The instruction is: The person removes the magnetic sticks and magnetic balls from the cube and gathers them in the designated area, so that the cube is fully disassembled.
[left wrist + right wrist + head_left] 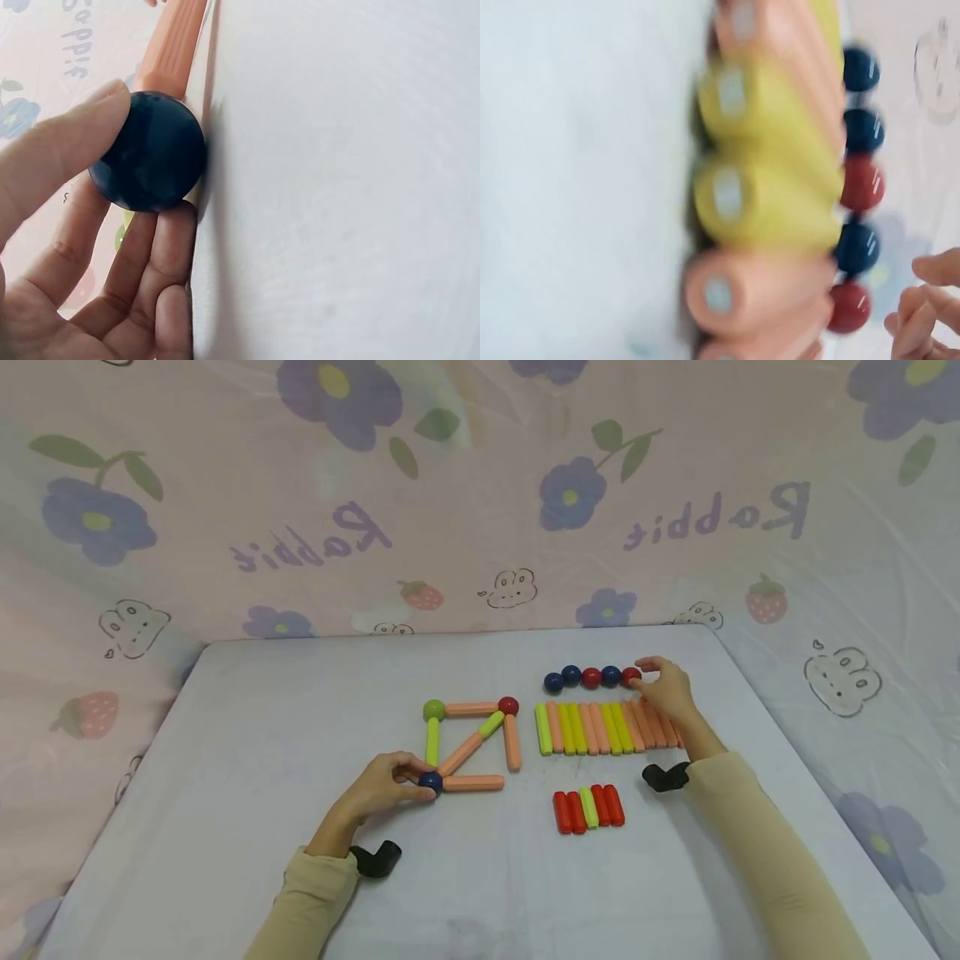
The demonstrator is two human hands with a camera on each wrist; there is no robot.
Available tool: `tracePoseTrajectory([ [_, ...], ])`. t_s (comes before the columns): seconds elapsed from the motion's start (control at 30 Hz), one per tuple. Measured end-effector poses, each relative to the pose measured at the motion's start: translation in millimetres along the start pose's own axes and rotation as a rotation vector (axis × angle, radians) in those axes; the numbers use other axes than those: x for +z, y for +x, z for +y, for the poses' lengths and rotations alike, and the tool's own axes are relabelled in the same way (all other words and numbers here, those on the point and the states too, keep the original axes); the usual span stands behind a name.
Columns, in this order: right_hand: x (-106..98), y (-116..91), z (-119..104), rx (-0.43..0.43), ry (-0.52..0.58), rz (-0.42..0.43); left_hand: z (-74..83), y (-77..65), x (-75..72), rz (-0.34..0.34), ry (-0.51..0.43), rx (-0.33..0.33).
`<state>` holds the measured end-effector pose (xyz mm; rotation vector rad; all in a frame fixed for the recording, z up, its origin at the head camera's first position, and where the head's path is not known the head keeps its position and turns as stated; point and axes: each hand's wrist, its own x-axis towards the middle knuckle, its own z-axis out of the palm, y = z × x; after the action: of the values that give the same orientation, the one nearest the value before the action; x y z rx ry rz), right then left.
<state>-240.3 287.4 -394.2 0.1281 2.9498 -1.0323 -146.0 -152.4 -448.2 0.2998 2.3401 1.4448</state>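
Note:
Between thumb and fingers, my left hand (384, 787) pinches a dark blue ball (150, 150) at the near left corner of a shape on the table. Orange sticks (472, 783) and a green stick (432, 742) meet this ball. A green ball (433, 710) and a red ball (508, 705) form the far corners. My right hand (666, 689) hovers by the right end of a row of blue and red balls, nearest the last red ball (849, 307). In the right wrist view its fingers (937, 266) stand apart from that ball and hold nothing.
Below the ball row lies a long row of orange, yellow and green sticks (592, 728), with the right forearm over its right end. Nearer is a short group of red sticks (562, 812) with one green. A printed curtain (480, 510) hangs behind the white table (247, 735).

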Motion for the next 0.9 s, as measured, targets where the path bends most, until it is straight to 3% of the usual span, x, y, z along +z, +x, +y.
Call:
tracePoseTrajectory([
  [0.2,19,-34,-22,-0.177,0.011,0.005,0.1,-0.3,-0.2,0.004,0.017,0.002],
  [0.4,51,-68,-47,-0.358,0.017,-0.032,2.8,-0.9,-0.4,-0.006,0.006,-0.003],
  [0.63,92,-109,-89,-0.508,0.044,-0.168,2.8,-0.3,-0.3,-0.017,0.002,-0.008],
  [0.9,133,-131,-126,-0.639,-0.109,-0.311,3.8,0.0,-1.2,-0.005,0.012,-0.014],
])
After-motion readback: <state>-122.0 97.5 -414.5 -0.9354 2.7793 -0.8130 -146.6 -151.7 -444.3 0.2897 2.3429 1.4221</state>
